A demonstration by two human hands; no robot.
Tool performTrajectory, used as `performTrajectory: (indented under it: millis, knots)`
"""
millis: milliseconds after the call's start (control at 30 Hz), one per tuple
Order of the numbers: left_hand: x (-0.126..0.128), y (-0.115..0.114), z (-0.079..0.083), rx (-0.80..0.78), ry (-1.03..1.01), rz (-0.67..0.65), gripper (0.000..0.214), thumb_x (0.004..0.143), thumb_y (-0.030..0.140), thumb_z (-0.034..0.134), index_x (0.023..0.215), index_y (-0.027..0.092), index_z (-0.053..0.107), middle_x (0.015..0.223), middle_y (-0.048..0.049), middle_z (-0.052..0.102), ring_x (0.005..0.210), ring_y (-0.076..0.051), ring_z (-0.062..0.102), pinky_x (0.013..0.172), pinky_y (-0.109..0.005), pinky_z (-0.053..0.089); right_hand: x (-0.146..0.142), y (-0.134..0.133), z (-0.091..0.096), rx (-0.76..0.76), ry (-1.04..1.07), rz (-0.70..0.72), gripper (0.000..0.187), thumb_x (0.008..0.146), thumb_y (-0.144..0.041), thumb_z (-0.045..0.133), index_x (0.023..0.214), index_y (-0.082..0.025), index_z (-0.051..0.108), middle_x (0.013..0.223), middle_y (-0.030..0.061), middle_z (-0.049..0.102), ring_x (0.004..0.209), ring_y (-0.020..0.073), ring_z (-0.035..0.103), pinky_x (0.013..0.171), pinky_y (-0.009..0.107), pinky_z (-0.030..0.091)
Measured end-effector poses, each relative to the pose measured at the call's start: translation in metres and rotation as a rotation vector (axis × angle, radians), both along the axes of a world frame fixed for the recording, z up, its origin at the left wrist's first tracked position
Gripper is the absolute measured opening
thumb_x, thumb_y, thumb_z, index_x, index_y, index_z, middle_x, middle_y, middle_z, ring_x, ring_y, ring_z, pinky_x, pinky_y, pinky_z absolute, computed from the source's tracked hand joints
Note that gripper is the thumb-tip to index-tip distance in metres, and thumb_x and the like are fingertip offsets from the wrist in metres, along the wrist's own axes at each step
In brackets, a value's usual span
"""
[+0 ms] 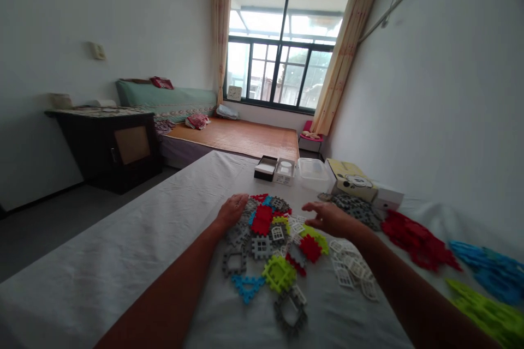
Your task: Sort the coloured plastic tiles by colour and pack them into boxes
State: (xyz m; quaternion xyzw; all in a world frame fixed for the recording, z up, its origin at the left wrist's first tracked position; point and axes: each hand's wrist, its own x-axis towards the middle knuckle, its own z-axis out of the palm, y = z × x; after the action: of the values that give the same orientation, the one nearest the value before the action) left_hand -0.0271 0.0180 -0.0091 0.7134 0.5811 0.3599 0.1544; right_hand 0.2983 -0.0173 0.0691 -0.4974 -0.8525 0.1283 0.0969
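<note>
Plastic tiles (270, 240) in mixed colours are lying heaped on the surface (123, 262), within easy reach of both hands; the left hand (232, 210) is resting flat on the heap's edge, fingers together, while the right hand (329, 219) is hovering beside it, fingers loosely apart

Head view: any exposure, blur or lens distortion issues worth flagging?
Head view: window blown out, backlighting the room, so left hand and right hand read dark; curtains lean inward from wide-angle distortion; red pile, blue pile and green pile at the right edge look stretched and smeared; mixed tiles in the centre are reasonably sharp; no hard shadows on the white sheet.
</note>
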Motion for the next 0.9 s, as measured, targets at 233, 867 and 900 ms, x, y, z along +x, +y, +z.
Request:
performTrajectory:
  millis: [233,867,900]
  knots:
    - [0.003,-0.002,0.002,-0.009,-0.052,-0.073,0.053,0.090,0.049,0.027,0.105,0.017,0.066,0.113,-0.0082,0.067,0.112,-0.021,0.057,0.102,-0.033,0.039,0.014,-0.037,-0.040,-0.091,0.074,-0.075,0.069,0.062,-0.032,0.077,0.126,-0.022,0.054,0.111,0.0105,0.067,0.097,0.0254,0.063,0.086,0.036,0.048]
    - [-0.002,-0.001,0.007,-0.003,-0.270,-0.080,0.060,0.085,0.059,0.033,0.099,0.014,0.069,0.103,-0.0069,0.072,0.104,-0.023,0.062,0.095,-0.033,0.045,-0.034,-0.061,-0.051,0.088,0.433,0.028,0.029,0.084,-0.036,0.057,0.110,-0.024,0.064,0.100,0.0059,0.069,0.087,0.0192,0.063,0.075,0.031,0.051]
    - [-0.002,-0.001,0.008,-0.001,-0.281,-0.070,0.060,0.084,0.059,0.034,0.099,0.014,0.070,0.101,-0.0067,0.072,0.102,-0.023,0.062,0.094,-0.033,0.046,-0.039,-0.063,-0.050,0.118,0.369,0.075,0.032,0.084,-0.037,0.058,0.113,-0.024,0.062,0.103,0.0060,0.068,0.092,0.0205,0.061,0.078,0.032,0.050]
